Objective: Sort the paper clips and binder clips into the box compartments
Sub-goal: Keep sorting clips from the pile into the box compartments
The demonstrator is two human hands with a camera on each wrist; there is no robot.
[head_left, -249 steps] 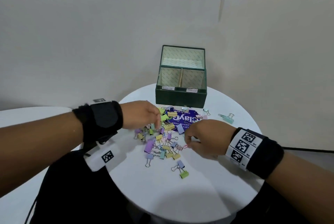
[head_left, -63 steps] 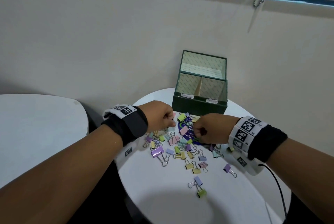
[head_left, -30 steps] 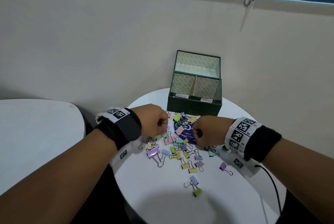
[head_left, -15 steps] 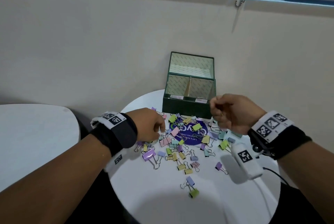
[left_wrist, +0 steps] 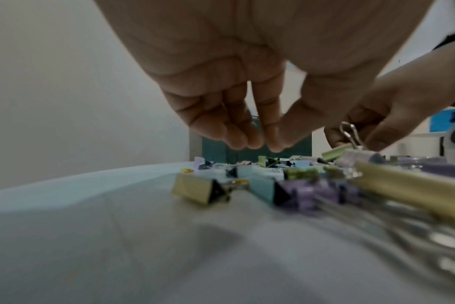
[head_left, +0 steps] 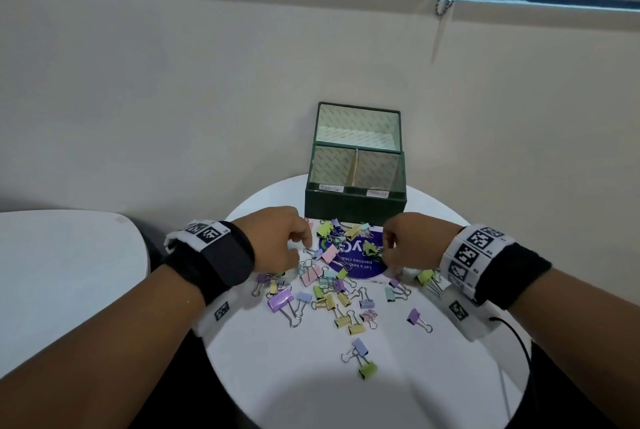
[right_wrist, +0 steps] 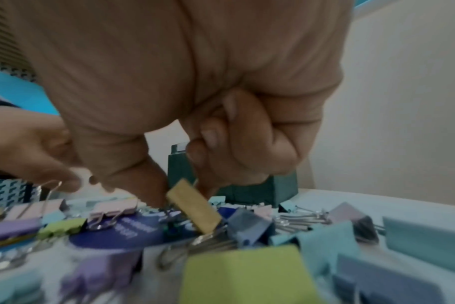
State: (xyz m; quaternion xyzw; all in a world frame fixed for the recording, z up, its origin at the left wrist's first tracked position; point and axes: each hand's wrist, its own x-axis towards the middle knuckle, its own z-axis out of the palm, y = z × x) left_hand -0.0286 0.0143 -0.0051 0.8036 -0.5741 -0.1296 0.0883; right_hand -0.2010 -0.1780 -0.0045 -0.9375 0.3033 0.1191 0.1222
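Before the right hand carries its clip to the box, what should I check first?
1. Lid of the box open: ok.
2. Grip of the right hand on the yellow binder clip, a pinch: ok.
3. That clip lifted free of the pile: cannot tell.
4. Compartment labels readable: not ok, too small.
5. Whether the left hand holds something: cannot tell.

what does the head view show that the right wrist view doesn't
Only the head view shows the green box's open compartments, its two labels and both wristbands. Only the right wrist view shows the right hand's thumb and finger at a tilted yellow binder clip. Both show the clip pile, the blue sticker and the left hand.
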